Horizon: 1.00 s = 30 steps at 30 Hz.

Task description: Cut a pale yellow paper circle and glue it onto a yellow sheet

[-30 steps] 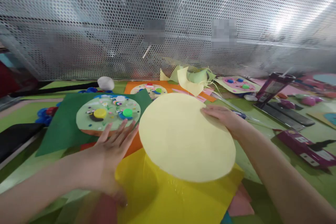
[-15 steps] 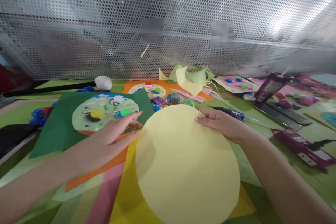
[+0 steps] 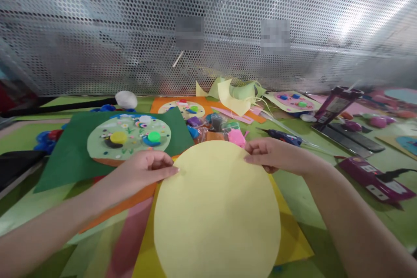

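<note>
Between my hands is a large pale yellow paper circle (image 3: 217, 213), tilted over a darker yellow sheet (image 3: 295, 236). My left hand (image 3: 154, 167) pinches the circle's upper left edge, thumb on the near face. At the upper right edge, my right hand (image 3: 265, 155) grips it between thumb and curled fingers. Left of the circle, a green sheet (image 3: 70, 152) carries a decorated pale round picture (image 3: 130, 139) with yellow and green caps. Just beyond the circle lie small bags of coloured clay (image 3: 216, 122) and a pink lump (image 3: 236, 137).
At right are a glue gun (image 3: 283, 136), a purple power strip (image 3: 376, 180) and a tilted dark purple box (image 3: 339, 103). Pale paper offcuts (image 3: 236, 97) lie before a perforated metal panel (image 3: 221, 17). A white ball-like object (image 3: 126, 100) sits at the back left.
My left hand has closed on the circle's edge. The circle has shifted left and nearer to me, uncovering the pink lump beyond it. My right hand still holds its edge.
</note>
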Motion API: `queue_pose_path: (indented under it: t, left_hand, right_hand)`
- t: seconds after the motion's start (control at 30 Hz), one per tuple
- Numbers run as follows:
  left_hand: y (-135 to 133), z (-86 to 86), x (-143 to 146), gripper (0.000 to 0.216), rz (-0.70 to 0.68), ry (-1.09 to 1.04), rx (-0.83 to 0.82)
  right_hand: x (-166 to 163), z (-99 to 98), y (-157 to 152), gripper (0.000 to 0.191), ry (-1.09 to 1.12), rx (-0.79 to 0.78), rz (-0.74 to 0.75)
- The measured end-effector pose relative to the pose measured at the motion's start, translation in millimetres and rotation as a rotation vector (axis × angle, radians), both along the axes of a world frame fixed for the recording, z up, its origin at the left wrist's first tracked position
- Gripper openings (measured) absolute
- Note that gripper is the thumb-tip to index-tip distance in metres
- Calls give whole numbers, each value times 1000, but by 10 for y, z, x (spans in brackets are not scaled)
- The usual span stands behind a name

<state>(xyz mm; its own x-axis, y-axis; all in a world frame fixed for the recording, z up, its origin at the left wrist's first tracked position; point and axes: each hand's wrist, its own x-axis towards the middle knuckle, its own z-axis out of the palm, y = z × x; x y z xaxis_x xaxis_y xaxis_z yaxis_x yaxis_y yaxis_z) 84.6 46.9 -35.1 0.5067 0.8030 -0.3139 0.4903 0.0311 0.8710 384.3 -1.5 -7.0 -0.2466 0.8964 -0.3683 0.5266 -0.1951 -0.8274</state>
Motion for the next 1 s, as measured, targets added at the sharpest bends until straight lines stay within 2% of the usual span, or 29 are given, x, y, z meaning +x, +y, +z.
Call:
queue_pose_path:
  t: [0.3, 0.47, 0.7, 1.0]
  left_hand:
    - [-31, -71, 31, 22, 51, 6, -33]
    - [-23, -88, 29, 22, 43, -11, -38]
    - [15, -128, 5, 28, 24, 68, 136]
    - [44, -186, -6, 25, -31, 83, 213]
  right_hand:
    - [91, -66, 71, 22, -5, -14, 110]
    - [111, -91, 81, 22, -26, 9, 111]
    - [119, -129, 115, 21, -30, -17, 120]
    - [142, -246, 155, 14, -62, -10, 78]
